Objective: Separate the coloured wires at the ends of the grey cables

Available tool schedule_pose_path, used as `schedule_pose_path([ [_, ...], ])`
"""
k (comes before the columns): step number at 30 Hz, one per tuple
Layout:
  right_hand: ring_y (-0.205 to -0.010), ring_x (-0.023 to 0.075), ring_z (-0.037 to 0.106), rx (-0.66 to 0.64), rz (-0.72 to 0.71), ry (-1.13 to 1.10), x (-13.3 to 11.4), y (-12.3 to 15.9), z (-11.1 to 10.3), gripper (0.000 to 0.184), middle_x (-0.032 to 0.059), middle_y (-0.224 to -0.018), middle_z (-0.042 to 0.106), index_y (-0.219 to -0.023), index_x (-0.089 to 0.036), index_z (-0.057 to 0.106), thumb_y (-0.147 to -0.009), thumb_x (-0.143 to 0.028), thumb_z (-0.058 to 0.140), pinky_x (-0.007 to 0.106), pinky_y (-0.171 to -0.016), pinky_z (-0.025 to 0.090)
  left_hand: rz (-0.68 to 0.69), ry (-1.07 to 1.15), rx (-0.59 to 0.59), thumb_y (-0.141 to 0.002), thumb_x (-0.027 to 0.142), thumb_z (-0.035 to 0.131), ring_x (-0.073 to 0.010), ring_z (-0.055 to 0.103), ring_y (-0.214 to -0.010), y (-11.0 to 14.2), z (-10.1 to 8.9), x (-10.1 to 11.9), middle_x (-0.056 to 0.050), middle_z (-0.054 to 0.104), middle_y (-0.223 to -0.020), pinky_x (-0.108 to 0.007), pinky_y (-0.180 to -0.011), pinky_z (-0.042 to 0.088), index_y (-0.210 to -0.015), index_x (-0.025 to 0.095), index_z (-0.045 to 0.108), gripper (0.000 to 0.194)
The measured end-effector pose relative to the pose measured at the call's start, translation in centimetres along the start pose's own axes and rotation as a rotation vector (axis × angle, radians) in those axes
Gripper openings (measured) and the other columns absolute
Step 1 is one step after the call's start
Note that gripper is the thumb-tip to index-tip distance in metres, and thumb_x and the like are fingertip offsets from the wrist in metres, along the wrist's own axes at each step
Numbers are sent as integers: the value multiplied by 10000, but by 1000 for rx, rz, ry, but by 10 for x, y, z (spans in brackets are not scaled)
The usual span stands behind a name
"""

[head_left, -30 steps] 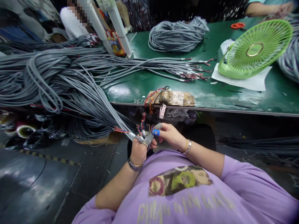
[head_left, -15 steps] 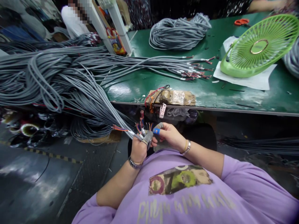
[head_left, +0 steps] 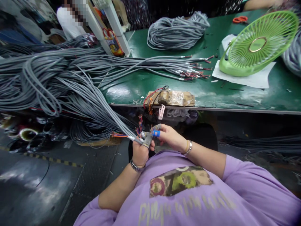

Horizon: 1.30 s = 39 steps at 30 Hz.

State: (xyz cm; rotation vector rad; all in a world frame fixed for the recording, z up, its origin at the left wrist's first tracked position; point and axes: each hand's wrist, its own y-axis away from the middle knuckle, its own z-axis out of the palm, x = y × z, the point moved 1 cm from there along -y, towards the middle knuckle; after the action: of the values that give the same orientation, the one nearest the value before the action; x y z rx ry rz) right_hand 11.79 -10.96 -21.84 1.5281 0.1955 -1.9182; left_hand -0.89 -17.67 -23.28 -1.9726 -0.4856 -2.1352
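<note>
My left hand is closed around the ends of several grey cables, its thumb in a grey finger cover. Coloured wires fan out from the stripped cable ends above that hand, and another bunch, orange and blue, sticks out to the left. My right hand has a blue band on its thumb and a grey cover on a finger. Its thumb and finger pinch together at thin wires right beside the left thumb. The wire tips between the fingers are mostly hidden.
On the green table lie a cable heap, a cable coil, a green fan, orange-handled scissors and a wooden block at the edge. Another person's white sleeve shows at the far left.
My right thumb and finger have moved slightly left, closer to the left thumb, and now cover more of the thin wires. The left hand keeps its grip on the cables.
</note>
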Motion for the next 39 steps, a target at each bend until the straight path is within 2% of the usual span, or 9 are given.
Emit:
schedule_pose_path([
  [5, -503, 63, 408, -11, 45, -120, 4, -1, 0, 371, -60, -562, 458, -816, -159, 604, -663, -458, 761, 187, -462, 408, 9, 2, 7, -776, 410, 669, -62, 479, -385, 0, 0, 1, 46, 562, -504, -163, -371, 374, -691, 171, 560, 276],
  [8, -539, 69, 457, -2, 18, -249, 12, -2, -10, 406, -24, -661, 555, -824, -160, 607, -676, -510, 750, 213, -521, 448, 2, 63, -20, -762, 411, 685, -57, 441, -354, -3, -1, 6, 56, 521, -463, -156, -330, 334, -676, 174, 544, 289],
  [12, -573, 81, 505, 52, 21, -435, 14, -12, -31, 464, 12, -756, 608, -866, -159, 627, -750, -608, 647, 225, -569, 470, -51, 141, -187, -729, 414, 712, -61, 406, -318, -8, 0, 15, 60, 495, -427, -164, -297, 298, -707, 173, 568, 281],
  [15, -569, 86, 509, 71, 33, -503, 5, -26, -41, 511, 15, -746, 606, -840, -158, 622, -798, -662, 549, 217, -556, 465, -82, 147, -315, -699, 423, 734, -68, 429, -329, -13, 8, 20, 45, 529, -454, -172, -301, 307, -729, 169, 588, 294],
  [17, -559, 87, 502, 41, 35, -530, -4, -36, -43, 530, 12, -737, 607, -838, -161, 623, -802, -680, 525, 218, -548, 461, -90, 133, -355, -707, 415, 731, -66, 429, -333, -16, 17, 22, 47, 525, -447, -171, -312, 314, -709, 171, 576, 289],
  [20, -532, 76, 473, 9, 15, -528, -14, -47, -42, 451, 2, -711, 610, -829, -157, 632, -786, -606, 615, 202, -523, 433, -93, 118, -343, -725, 403, 719, -63, 429, -340, -20, 27, 23, 55, 513, -436, -166, -322, 314, -696, 174, 562, 280],
  [24, -540, 73, 484, 25, -22, -522, -19, -48, -39, 312, 0, -687, 612, -819, -144, 651, -786, -451, 697, 188, -512, 424, -91, 160, -271, -717, 409, 724, -59, 431, -345, -26, 32, 22, 55, 508, -431, -154, -321, 297, -699, 168, 567, 288],
  [29, -564, 99, 528, -17, 44, -588, -20, -46, -33, 390, 14, -689, 618, -849, -136, 677, -832, -522, 624, 221, -512, 460, -113, 215, -219, -690, 408, 747, -55, 423, -336, -30, 34, 20, 49, 515, -415, -145, -320, 294, -655, 163, 545, 320],
  [39, -534, 76, 483, 18, -7, -687, -18, -56, -25, 385, 1, -636, 606, -815, -124, 696, -839, -503, 633, 200, -488, 372, -147, 210, -196, -700, 401, 741, -59, 419, -318, -33, 31, 13, 48, 526, -414, -148, -316, 300, -694, 160, 568, 296],
])
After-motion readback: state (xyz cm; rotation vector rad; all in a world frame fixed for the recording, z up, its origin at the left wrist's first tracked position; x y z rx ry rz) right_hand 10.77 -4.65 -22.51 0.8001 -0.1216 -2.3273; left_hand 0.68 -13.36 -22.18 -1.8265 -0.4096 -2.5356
